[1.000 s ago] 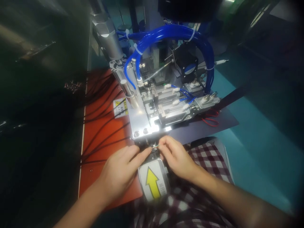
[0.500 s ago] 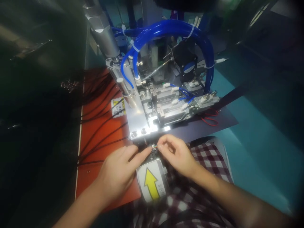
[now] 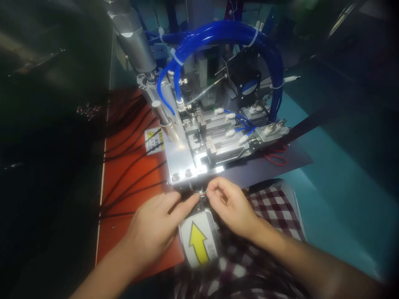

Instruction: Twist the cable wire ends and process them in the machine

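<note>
Thin coloured wires point(image 3: 204, 192) run from the pinched thumb and finger of my right hand point(image 3: 232, 207) to a small white piece point(image 3: 201, 193) at the front of the machine. What kind of piece it is, I cannot make out. My left hand point(image 3: 156, 222) lies at the machine's front left. One of its digits stretches out, its tip at the white piece; the other fingers are partly hidden. Just below both hands is a white plate with a yellow arrow point(image 3: 198, 243). Above them sits the machine's bright metal block point(image 3: 182, 164).
Thick blue air tubes point(image 3: 230, 33) arch over the metal cylinders point(image 3: 230, 147). An orange base plate point(image 3: 118, 245) with black cables point(image 3: 127, 178) extends to the left. At the lower right, checkered cloth point(image 3: 277, 207) covers the lap. A metal post point(image 3: 162, 112) rises behind the block.
My right hand has shifted very slightly, and a little more of the wires and the white piece shows between the hands. My left hand stays nearly in place.
</note>
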A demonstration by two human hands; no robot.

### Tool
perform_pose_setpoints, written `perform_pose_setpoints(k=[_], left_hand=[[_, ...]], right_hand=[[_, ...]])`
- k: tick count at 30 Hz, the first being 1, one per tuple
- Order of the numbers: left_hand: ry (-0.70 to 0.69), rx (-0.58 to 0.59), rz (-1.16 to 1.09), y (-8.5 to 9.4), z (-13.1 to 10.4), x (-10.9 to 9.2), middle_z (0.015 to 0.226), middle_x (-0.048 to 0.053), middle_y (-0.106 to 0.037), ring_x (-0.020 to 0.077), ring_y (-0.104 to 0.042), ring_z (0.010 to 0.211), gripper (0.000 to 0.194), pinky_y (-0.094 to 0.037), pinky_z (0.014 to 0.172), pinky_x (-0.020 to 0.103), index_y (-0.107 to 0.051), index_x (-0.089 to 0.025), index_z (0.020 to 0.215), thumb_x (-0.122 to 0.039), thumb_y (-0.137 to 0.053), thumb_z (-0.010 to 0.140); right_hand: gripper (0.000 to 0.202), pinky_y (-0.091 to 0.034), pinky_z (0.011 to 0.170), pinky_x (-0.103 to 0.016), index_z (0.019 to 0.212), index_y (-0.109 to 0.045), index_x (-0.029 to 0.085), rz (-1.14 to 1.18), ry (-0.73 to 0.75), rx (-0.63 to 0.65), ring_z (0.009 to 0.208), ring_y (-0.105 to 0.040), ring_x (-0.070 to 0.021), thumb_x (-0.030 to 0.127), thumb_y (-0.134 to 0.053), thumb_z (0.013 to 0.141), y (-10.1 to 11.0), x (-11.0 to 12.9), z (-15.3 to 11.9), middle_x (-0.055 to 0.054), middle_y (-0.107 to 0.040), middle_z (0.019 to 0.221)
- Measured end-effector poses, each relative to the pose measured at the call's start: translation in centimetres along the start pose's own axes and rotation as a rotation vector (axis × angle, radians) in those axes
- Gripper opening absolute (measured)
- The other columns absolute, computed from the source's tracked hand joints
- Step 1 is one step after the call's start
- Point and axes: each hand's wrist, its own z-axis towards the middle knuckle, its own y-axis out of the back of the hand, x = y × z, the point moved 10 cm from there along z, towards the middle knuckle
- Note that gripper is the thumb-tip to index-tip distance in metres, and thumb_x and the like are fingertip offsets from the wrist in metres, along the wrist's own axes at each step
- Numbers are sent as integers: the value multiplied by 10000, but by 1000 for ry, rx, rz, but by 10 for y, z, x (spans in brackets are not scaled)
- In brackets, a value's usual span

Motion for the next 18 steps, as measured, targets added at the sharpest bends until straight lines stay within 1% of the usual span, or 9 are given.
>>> perform_pose_setpoints(k=[4,7,10,13,18], left_hand=[[5,2,3,-1,-1,1,750,20,-458,137,-450,610,418,-348,501,227,-550,-173,1223,-52,-328,891],[-1,14,2,-3,-1,1,755,22,-454,138,-447,610,422,-350,502,230,-545,-173,1237,-53,-339,889],[-2,19,-1,-4,-1,1,751,22,-449,139,-446,608,418,-353,500,230,-551,-168,1234,-52,-348,888],[-4,11,2,-2,0,1,757,24,-451,141,-451,614,415,-356,505,233,-555,-168,1227,-53,-347,887],[9,17,-3,-3,0,2,768,23,-458,141,-455,628,410,-356,515,234,-555,-183,1223,-55,-349,892]], right_hand=[[131,-285,411,-219,748,-492,209,188,-222,35,424,-357,-87,261,-515,865,-9,-16,-4,84,-384,497],[142,-321,426,-218,767,-497,208,283,-320,92,408,-394,-90,294,-507,879,-15,-23,-7,85,-430,454],[135,-358,457,-228,797,-529,200,281,-327,101,426,-444,-98,308,-523,878,-13,-22,-7,75,-470,465],[132,-361,454,-229,804,-550,192,272,-312,72,437,-468,-104,310,-545,863,-8,-20,-6,71,-473,475],[170,-321,429,-222,758,-526,189,311,-307,45,415,-409,-89,327,-549,856,-10,-21,-4,86,-421,453]])
